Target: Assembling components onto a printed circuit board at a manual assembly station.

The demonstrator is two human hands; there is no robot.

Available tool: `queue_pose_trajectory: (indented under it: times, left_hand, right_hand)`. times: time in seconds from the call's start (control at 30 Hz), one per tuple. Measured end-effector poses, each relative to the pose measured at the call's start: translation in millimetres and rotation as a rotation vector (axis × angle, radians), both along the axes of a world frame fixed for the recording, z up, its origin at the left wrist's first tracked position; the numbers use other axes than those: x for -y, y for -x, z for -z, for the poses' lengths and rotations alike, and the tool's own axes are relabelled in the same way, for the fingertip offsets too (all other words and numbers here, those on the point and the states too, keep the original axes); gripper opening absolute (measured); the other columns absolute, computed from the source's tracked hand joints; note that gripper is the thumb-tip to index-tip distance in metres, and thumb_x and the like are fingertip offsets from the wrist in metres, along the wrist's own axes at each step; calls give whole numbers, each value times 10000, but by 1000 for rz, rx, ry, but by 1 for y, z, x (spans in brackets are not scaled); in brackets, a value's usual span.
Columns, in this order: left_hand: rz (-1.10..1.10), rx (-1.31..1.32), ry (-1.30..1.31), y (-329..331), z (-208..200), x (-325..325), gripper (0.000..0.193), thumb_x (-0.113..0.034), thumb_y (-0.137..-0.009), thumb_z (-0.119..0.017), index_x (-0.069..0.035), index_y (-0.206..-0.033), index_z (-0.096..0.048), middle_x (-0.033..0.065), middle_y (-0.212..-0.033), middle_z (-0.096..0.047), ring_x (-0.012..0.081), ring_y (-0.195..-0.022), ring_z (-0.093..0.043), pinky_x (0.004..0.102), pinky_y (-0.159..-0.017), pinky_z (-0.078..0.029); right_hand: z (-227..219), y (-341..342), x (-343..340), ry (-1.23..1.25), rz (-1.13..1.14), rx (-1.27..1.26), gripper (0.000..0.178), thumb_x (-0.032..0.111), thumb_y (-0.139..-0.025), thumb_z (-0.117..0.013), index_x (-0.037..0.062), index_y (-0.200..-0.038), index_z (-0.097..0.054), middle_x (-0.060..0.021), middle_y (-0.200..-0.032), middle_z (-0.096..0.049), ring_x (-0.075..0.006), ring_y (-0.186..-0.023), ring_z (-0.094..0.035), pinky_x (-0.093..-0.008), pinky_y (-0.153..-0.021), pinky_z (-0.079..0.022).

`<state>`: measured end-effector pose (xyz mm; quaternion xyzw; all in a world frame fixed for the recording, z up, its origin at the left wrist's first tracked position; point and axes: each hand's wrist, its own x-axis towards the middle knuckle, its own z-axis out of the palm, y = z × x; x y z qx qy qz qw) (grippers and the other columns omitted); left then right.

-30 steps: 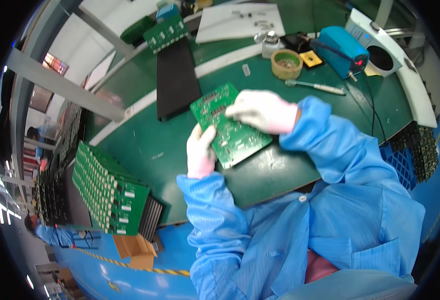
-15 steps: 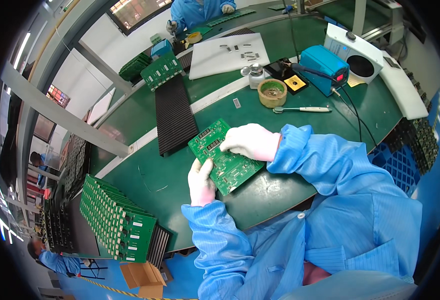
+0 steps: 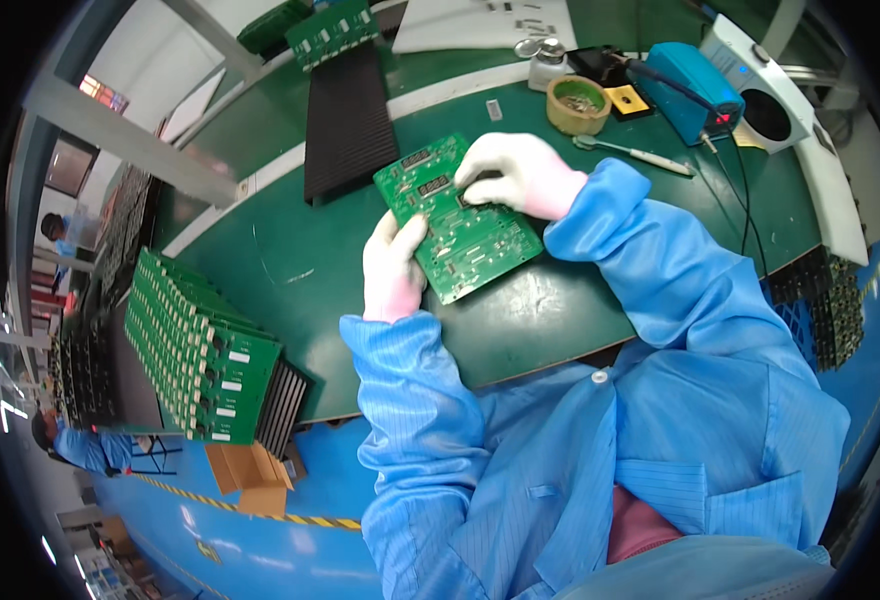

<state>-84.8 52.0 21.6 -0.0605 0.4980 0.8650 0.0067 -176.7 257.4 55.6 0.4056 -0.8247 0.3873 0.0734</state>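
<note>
A green circuit board (image 3: 490,250) is tilted just above the table, its left edge gripped in my gloved left hand (image 3: 393,265), thumb on the face. Two dark digit displays stand on its upper part, one at the top corner (image 3: 416,159) and another below it (image 3: 433,186). My gloved right hand (image 3: 520,175) bends over the board, thumb and fingers closed at a third dark display (image 3: 467,200), which they partly cover. A loose small display (image 3: 494,110) lies on the table beyond the board.
On the left stands a row of green boards (image 3: 195,350) in a black rack. A black ribbed strip (image 3: 350,125) lies beyond. Toward the back right are a tape roll (image 3: 578,108) holding small parts, a brush (image 3: 635,155), a metal-lidded bottle (image 3: 548,65) and a blue soldering station (image 3: 695,90).
My view has tipped downward, so the table sits higher. My right fingers have shifted from beside the second display to the third one. My left hand keeps its grip on the board.
</note>
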Motion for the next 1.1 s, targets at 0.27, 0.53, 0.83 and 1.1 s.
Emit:
queue_pose_trajectory:
  times: [0.27,0.53,0.83,1.1]
  left_hand:
    - [15,-10,-36,2,0,-1,329,-1,-881,-520,76,-1200,-508,178,-1082,-615,189,-889,-616,273,-794,-508]
    - [14,10,-76,0,-6,-3,333,-28,-887,-513,72,-1205,-510,183,-1092,-615,190,-900,-618,276,-806,-503]
    - [-24,25,-62,-2,-11,-5,324,-49,-898,-492,76,-1196,-516,183,-1091,-617,190,-902,-619,274,-819,-498]
    - [-16,15,-59,-4,-12,-5,316,-58,-907,-488,78,-1190,-520,186,-1092,-614,190,-911,-616,274,-814,-499]
  right_hand:
    - [-11,5,-9,-29,-38,78,177,65,-724,-708,68,-901,-702,-55,-900,-662,-195,-769,-614,-285,-729,-501]
    - [-16,-7,-4,-118,-50,-58,181,63,-724,-715,76,-904,-706,-36,-872,-673,-189,-766,-628,-280,-734,-508]
    - [-9,-16,15,-105,-100,-164,201,57,-712,-726,82,-911,-713,-20,-856,-677,-185,-744,-630,-277,-711,-507]
    - [-5,-12,16,-94,-113,-100,190,46,-706,-736,76,-893,-718,-20,-857,-679,-177,-728,-629,-270,-689,-508]
